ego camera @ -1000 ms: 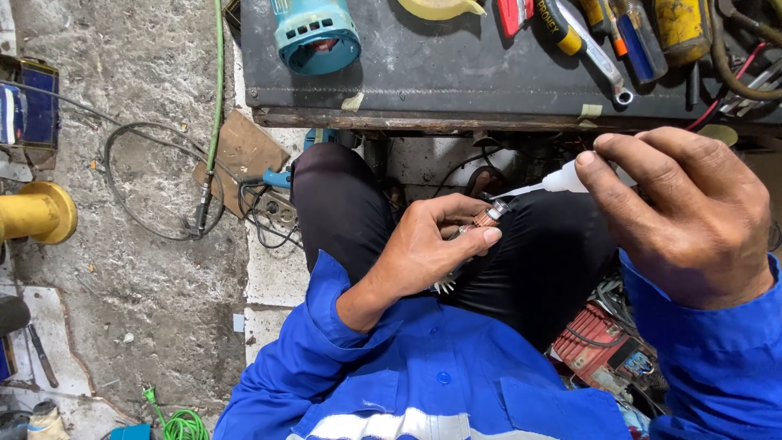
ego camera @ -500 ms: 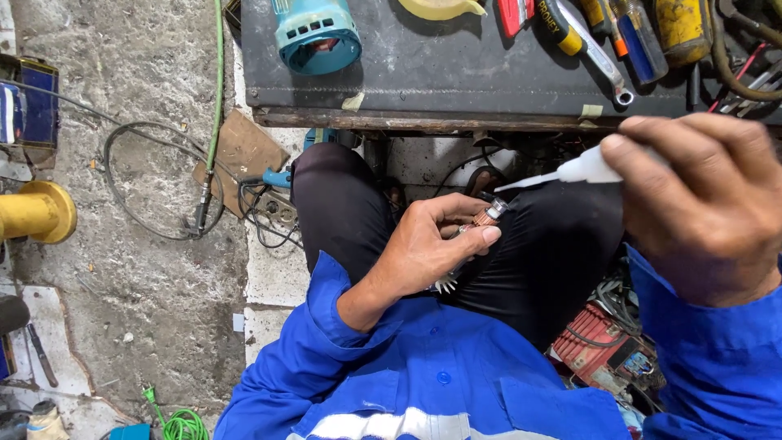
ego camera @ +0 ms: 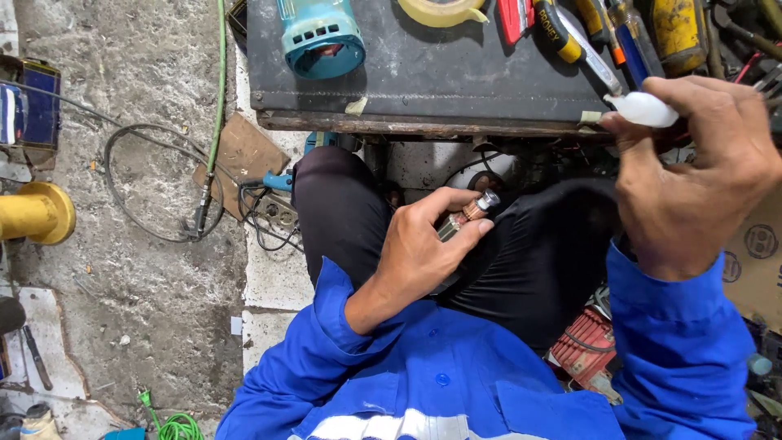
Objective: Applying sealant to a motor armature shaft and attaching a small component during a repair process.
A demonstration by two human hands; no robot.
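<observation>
1. Nearest: left hand [ego camera: 423, 257], fingers closed round a small motor armature [ego camera: 464, 213]; copper commutator and steel shaft tip stand clear beyond the fingertips, over the lap.
2. Right hand [ego camera: 692, 171], raised and apart to the armature's right, pinching a small white squeeze bottle [ego camera: 643, 108], nozzle pointing left.
3. Handling note: steady the armature, shaft end exposed; keep fingers off the copper.
4. Farthest: dark workbench [ego camera: 423, 90], teal motor housing [ego camera: 320, 37], tape roll [ego camera: 444, 11].
</observation>
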